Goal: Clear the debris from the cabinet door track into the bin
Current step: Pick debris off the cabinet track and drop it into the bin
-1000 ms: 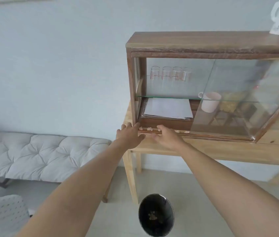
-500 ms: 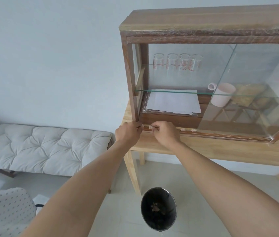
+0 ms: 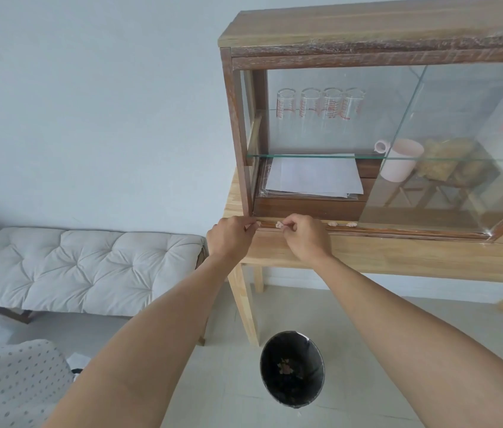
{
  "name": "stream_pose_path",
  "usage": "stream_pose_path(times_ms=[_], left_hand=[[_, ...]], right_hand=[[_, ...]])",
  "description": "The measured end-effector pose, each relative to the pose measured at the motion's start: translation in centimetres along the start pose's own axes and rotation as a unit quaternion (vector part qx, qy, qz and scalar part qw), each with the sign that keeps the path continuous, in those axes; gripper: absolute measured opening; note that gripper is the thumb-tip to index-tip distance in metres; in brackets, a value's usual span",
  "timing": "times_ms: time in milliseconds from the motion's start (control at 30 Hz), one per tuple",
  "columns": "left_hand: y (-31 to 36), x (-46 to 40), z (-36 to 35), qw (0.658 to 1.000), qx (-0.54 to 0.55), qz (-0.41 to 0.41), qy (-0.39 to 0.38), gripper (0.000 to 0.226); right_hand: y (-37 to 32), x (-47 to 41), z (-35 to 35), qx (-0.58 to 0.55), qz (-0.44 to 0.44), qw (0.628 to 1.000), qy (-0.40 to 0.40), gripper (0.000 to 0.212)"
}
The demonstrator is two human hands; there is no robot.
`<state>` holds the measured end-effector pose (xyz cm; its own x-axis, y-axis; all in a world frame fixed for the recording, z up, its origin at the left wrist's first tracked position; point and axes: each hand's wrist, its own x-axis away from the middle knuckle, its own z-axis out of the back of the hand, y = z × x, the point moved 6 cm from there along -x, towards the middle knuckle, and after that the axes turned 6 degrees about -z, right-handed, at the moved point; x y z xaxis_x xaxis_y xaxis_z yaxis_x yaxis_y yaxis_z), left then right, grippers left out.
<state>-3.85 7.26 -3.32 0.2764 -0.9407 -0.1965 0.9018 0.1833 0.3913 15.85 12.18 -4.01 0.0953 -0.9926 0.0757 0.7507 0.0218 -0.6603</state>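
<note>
A wooden cabinet [image 3: 367, 29] with sliding glass doors stands on a light wooden table [image 3: 398, 257]. Its bottom door track [image 3: 398, 229] holds small pale debris bits [image 3: 341, 224] right of my hands. My left hand [image 3: 231, 239] is at the track's left end, fingertips pinched on a pale bit [image 3: 258, 223]. My right hand [image 3: 302, 237] pinches another pale bit [image 3: 279, 224] just beside it. A black bin [image 3: 292, 370] with some scraps inside stands on the floor below, between my forearms.
Inside the cabinet are several glasses [image 3: 321, 105] on a glass shelf, white paper sheets [image 3: 315, 177] and a pale pink mug [image 3: 400, 160]. A grey tufted bench [image 3: 74, 270] stands left of the table. A dotted cushion [image 3: 6, 384] lies at bottom left.
Both hands went from resting flat at the track to pinching debris bits with the fingertips. The camera moved closer and tilted down slightly.
</note>
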Motion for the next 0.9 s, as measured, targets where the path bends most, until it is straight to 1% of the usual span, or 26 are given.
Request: stream_pose_path(times_ms=[133,300,400,567,667,900], left_hand=[[-0.1,1.4,0.7,1.0,0.006,-0.009,0.008,0.024],[-0.2,4.0,1.3,1.0,0.019,-0.012,-0.007,0.022],[-0.1,5.9,1.5,0.999,0.02,-0.021,-0.015,0.022],[0.0,9.1,1.4,0.999,0.024,-0.024,-0.043,0.023],[0.1,10.9,0.9,0.997,0.017,-0.037,-0.058,0.024],[-0.3,15.3,-1.6,0.994,-0.003,-0.035,-0.106,0.025]], right_hand=[[0.4,1.6,0.2,-0.008,-0.008,1.0,0.01,0.013],[1.3,4.6,0.5,-0.023,-0.021,0.999,0.022,0.018],[2.0,6.5,0.5,-0.036,-0.027,0.999,0.028,0.016],[3.6,9.8,0.1,-0.04,-0.036,0.998,0.019,0.011],[4.8,11.8,-0.1,-0.043,-0.037,0.998,0.018,0.013],[9.5,15.4,-1.7,-0.028,-0.065,0.997,-0.012,0.011]])
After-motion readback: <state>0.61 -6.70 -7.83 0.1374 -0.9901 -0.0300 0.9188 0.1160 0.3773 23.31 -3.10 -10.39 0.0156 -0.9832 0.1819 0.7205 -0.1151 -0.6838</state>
